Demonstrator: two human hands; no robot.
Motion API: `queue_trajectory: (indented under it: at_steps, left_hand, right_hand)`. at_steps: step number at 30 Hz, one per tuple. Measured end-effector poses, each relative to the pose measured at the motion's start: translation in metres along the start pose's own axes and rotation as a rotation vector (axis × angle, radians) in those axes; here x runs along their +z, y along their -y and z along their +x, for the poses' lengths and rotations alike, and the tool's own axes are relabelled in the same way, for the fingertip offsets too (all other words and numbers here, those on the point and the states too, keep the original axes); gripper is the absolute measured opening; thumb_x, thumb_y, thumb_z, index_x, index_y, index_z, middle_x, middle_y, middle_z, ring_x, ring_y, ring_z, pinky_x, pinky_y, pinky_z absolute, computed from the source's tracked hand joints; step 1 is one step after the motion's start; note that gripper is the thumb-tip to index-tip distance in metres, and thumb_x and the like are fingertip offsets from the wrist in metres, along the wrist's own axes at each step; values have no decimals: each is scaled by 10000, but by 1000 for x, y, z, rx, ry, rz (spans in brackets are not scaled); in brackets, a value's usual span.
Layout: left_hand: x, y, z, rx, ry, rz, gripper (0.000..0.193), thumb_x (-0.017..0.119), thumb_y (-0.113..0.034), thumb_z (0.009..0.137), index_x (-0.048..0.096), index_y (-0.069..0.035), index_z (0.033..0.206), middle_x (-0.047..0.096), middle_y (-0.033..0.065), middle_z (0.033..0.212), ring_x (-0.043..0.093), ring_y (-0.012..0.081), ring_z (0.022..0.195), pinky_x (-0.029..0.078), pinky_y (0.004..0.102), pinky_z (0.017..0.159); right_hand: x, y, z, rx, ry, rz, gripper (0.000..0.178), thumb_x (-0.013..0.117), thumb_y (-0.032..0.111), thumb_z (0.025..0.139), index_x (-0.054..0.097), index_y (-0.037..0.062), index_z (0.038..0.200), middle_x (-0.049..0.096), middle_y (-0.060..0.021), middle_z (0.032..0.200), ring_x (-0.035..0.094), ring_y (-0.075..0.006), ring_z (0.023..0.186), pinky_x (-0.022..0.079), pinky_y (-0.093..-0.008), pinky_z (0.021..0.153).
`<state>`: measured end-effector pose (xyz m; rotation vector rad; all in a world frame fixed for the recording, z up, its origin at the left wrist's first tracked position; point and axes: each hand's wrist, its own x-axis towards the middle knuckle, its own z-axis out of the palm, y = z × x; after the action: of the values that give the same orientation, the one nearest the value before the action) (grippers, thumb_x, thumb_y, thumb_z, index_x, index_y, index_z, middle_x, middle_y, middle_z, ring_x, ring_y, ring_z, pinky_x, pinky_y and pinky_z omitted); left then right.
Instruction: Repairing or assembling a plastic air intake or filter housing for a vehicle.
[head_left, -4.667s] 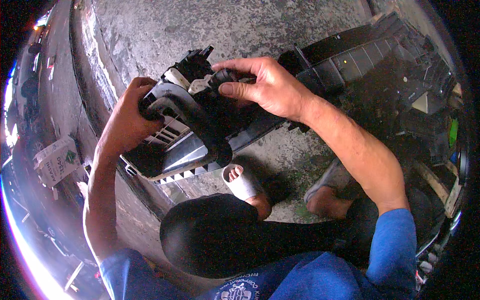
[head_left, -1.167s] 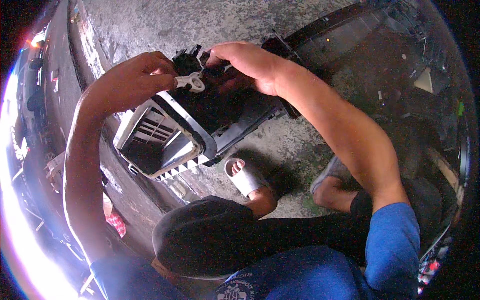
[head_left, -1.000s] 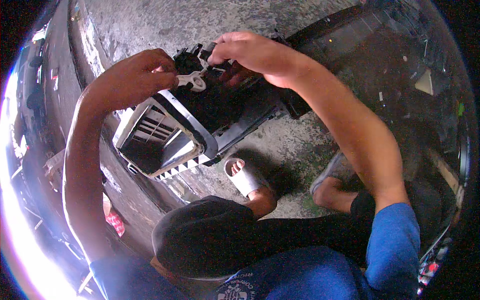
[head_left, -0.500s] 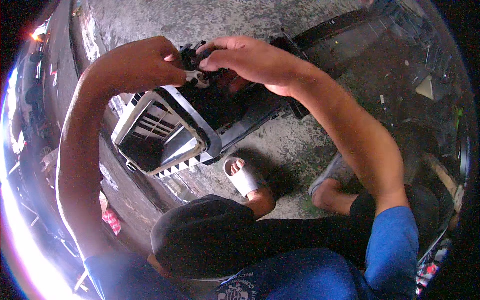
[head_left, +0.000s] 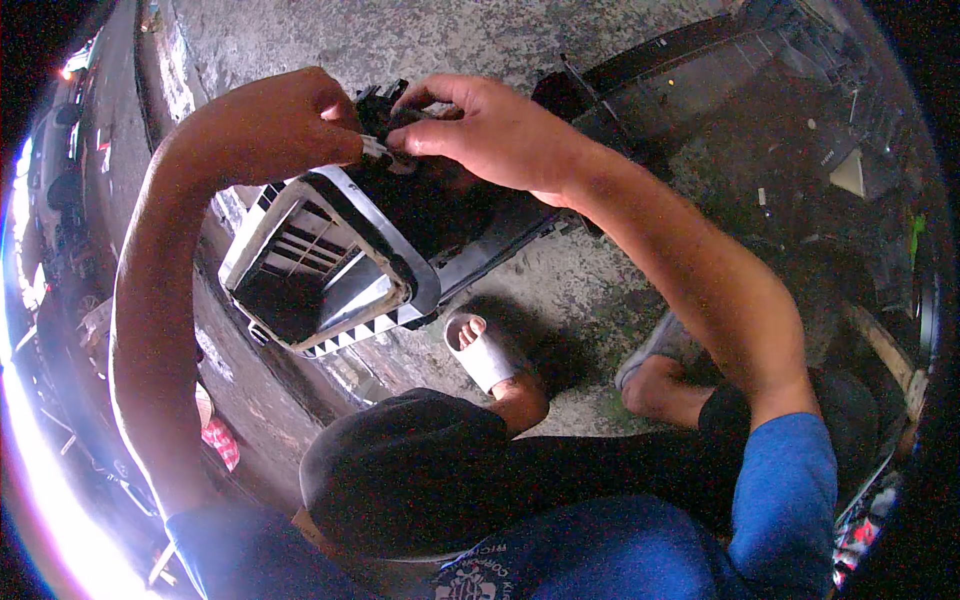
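A black-and-white box-shaped housing with a slatted opening (head_left: 430, 283) lies tilted on the ground in front of me. At its far end is a cluster of small dark parts (head_left: 372, 104) with a small whitish fitting (head_left: 374, 148). My left hand (head_left: 315, 122) is closed against the left side of this cluster; the fingertips are turned away from view. From the right, my right hand (head_left: 470, 125) pinches at the same spot with bent thumb and forefinger. What sits between the fingers of either hand is too dark and small to name.
Rough grey concrete (head_left: 560, 300) lies under the housing. My feet in light slides (head_left: 487, 360) are close to it. A dark glossy panel (head_left: 740, 110) stands at the right, with a pale triangular piece (head_left: 848, 176) on it. A dark ledge runs along the left.
My right hand has shifted slightly, its thumb now nearer the whitish fitting. My left hand and the housing have moved a touch to the left.
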<state>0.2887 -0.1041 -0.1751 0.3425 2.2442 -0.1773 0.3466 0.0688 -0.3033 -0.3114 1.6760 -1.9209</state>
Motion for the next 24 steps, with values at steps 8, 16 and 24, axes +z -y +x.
queue_trajectory:
  at_steps: [8,16,24]
  left_hand:
    - [17,18,-4,141,-115,-313,356,650,-322,787,681,-12,959,655,159,1016,639,271,919,489,332,810]
    - [23,15,-13,28,71,-285,327,618,-222,814,649,-54,1094,670,100,1045,627,215,992,473,335,908]
    - [67,32,-19,283,-265,-581,327,596,-237,768,656,42,928,657,170,821,640,227,752,497,342,711]
  right_hand:
    - [-6,-2,-5,-59,93,134,317,676,183,883,614,68,1172,644,10,879,556,-45,768,447,-192,643]
    - [11,-12,-7,-36,106,193,328,738,233,830,649,72,1102,652,3,843,560,-67,701,439,-238,582]
    - [15,-10,-12,22,144,131,324,644,230,915,587,105,1208,635,19,942,556,-38,802,468,-206,642]
